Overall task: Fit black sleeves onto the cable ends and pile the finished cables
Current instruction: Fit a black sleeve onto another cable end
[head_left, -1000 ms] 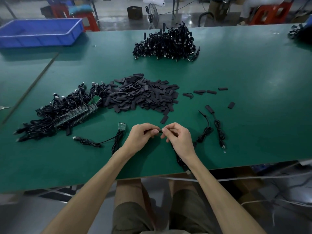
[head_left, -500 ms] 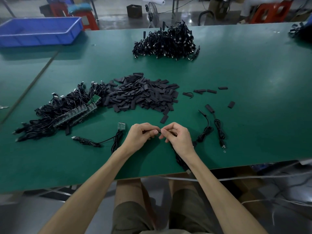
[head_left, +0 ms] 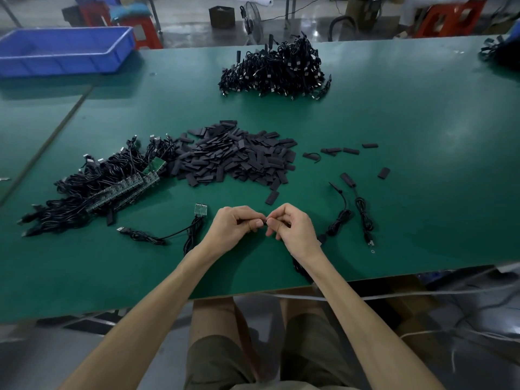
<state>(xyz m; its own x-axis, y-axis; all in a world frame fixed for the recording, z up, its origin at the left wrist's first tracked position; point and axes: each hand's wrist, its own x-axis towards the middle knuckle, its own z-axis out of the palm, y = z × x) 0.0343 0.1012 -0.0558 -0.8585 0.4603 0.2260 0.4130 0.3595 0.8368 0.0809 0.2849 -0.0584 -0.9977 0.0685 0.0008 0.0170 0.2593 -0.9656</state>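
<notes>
My left hand (head_left: 235,228) pinches a black sleeve (head_left: 261,222) and my right hand (head_left: 292,230) grips the cable (head_left: 298,266) by its end, the two meeting just over the near bench (head_left: 422,192). Note: keep the end in line with the sleeve mouth and push straight, no twisting.

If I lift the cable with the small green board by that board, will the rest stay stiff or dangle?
Likely dangles: the cable lies in loose curves and a slack coil, so it looks floppy. The board is small and thin, probably light. The USB plug would probably drag across the table.
</notes>
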